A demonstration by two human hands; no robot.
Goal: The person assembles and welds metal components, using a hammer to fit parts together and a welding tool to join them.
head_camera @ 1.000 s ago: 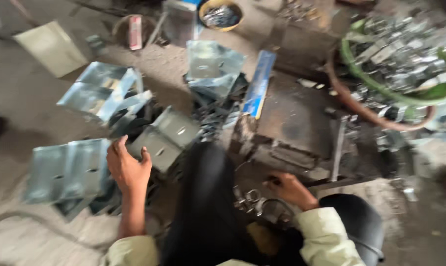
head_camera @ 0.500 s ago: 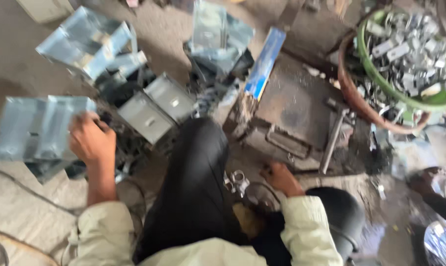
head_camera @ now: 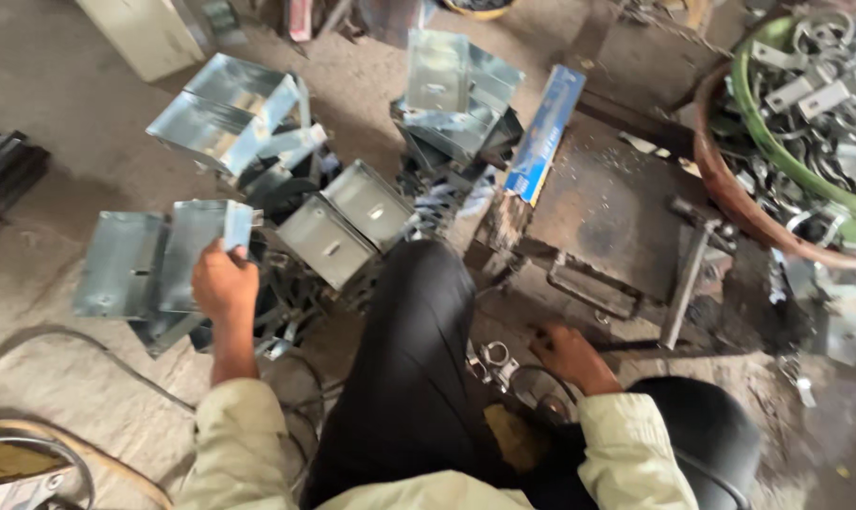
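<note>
Left hand point(head_camera: 223, 283) is curled onto the near edge of a folded sheet-metal box point(head_camera: 196, 253) — fingers wrapped over its rim, so it's gripping. The box lies just ahead of that hand, long side running away from the person. Right hand point(head_camera: 570, 354) rests low by small metal clamps point(head_camera: 489, 359), can't tell if it holds anything — well apart.

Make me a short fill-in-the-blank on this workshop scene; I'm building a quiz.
1. The left hand grips a metal ____.
2. The right hand rests low beside the dark ____ of the person's trousers.
3. The green tub holds metal ____.
Missing: box; leg; clamps
</note>
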